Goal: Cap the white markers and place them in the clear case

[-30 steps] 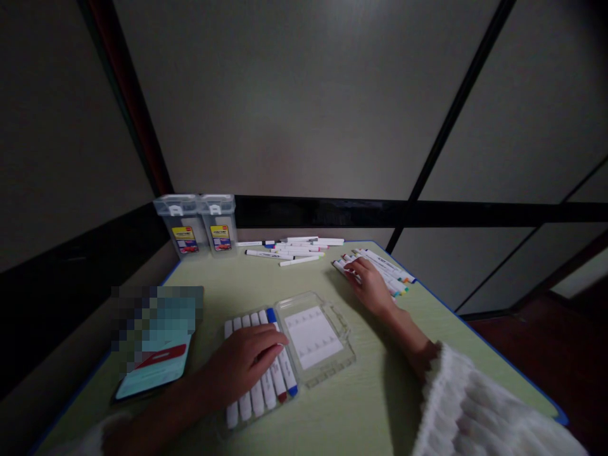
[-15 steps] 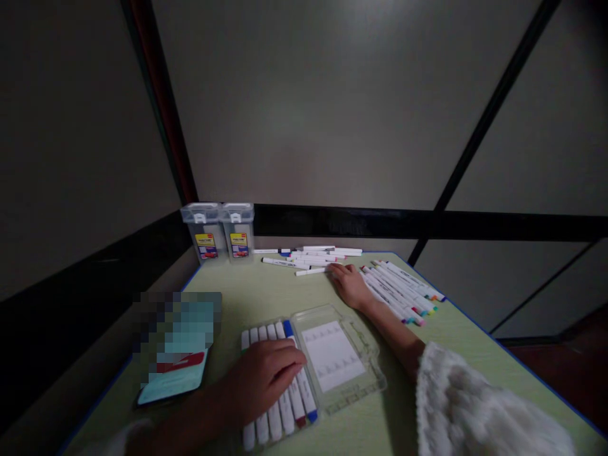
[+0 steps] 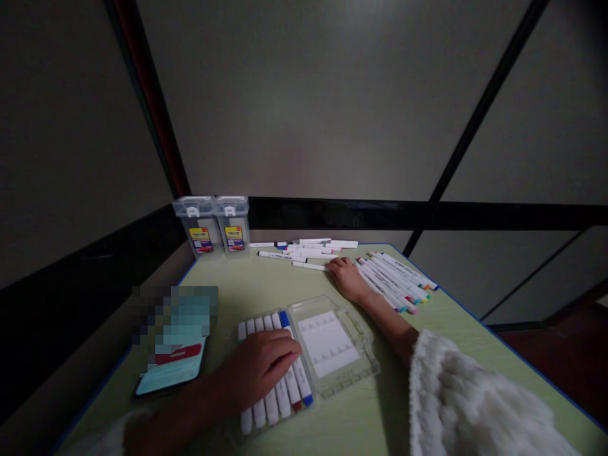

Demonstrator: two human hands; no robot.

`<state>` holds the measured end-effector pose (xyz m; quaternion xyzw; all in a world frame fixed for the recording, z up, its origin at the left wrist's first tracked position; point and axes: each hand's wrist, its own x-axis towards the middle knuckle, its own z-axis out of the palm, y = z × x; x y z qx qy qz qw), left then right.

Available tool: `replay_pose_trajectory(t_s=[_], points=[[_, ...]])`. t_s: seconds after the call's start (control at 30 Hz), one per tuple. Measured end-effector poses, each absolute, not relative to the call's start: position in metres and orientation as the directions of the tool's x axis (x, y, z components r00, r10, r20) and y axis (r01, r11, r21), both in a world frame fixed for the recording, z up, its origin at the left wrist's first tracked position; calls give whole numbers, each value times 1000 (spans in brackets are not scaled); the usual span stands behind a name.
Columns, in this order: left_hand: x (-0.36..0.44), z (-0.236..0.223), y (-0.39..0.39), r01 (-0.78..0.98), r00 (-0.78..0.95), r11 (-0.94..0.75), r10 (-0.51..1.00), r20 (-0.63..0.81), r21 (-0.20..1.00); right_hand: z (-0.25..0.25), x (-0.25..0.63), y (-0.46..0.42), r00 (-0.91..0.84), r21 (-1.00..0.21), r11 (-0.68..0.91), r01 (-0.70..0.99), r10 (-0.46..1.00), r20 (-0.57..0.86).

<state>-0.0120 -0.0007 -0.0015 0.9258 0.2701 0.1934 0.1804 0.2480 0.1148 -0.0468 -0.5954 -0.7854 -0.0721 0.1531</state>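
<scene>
My left hand (image 3: 259,366) lies palm down, fingers stretched, over a row of white markers (image 3: 272,405) packed in an open clear plastic case (image 3: 342,373). The case's lid half lies flat to the right with a white label inside. My right hand (image 3: 348,280) reaches to the far side of the green table (image 3: 266,285), its fingers curled at the end of a loose white marker (image 3: 310,266). Just right of that hand lies a row of markers with coloured caps (image 3: 394,282). I cannot make out whether the right fingers grip the marker.
A heap of loose white markers (image 3: 308,247) lies at the table's far edge. Two upright clear marker boxes (image 3: 216,225) stand at the far left corner. A phone (image 3: 170,373) lies near the left edge. Grey walls close in behind the table.
My right hand moved from the coloured-cap row leftward to the loose white markers at the back. My left hand stayed on the packed markers. The view shifted slightly.
</scene>
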Motion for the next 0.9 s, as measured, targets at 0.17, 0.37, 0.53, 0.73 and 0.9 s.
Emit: replay_pose_trajectory(t_s=[0.17,0.37,0.53,0.73,0.9], points=[[-13,-4,0,424,785,-785,567,248,452,-46,248,114,-252,-99,304,947,900,354],[-12,-2,1,424,798,-769,567,204,479,-43,247,107,-222,-130,292,948,893,392],[-11,-1,2,449,811,-774,563,160,447,-41,246,95,-156,-176,243,954,904,398],[-11,1,1,443,824,-776,550,138,449,-39,245,77,-119,-300,249,921,912,392],[-12,5,2,433,832,-783,538,135,447,-38,246,65,-69,-468,293,834,897,438]])
